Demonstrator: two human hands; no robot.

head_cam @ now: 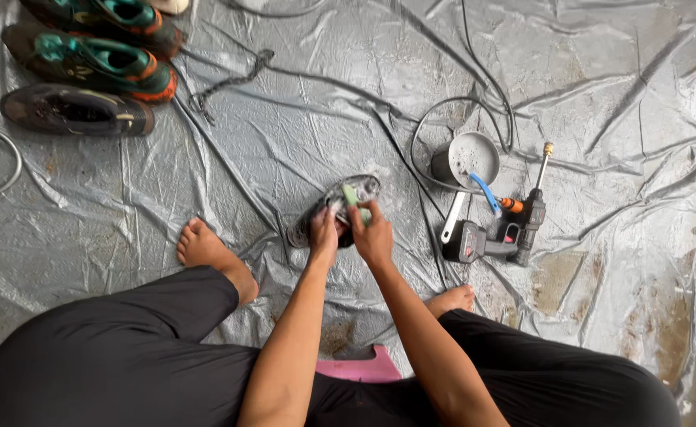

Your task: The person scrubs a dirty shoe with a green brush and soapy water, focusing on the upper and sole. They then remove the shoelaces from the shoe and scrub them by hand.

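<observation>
My left hand [323,235] grips a dark, wet shoe [310,224] and holds it just above the grey plastic sheet [284,134] between my bare feet. My right hand [372,236] is closed on a pale green brush [353,198] that rests on the shoe's upper side, which looks foamy. Both forearms reach forward from my lap. The brush's bristles are hidden against the shoe.
A small metal pot [468,157] with sudsy water, a blue brush [486,192] and a white handle [452,217] lies right of the shoe. Beside it rests a black cordless spray gun [506,233]. Three shoes [87,63] line the top left. Hoses and cables cross the sheet. A pink stool [360,368] shows under me.
</observation>
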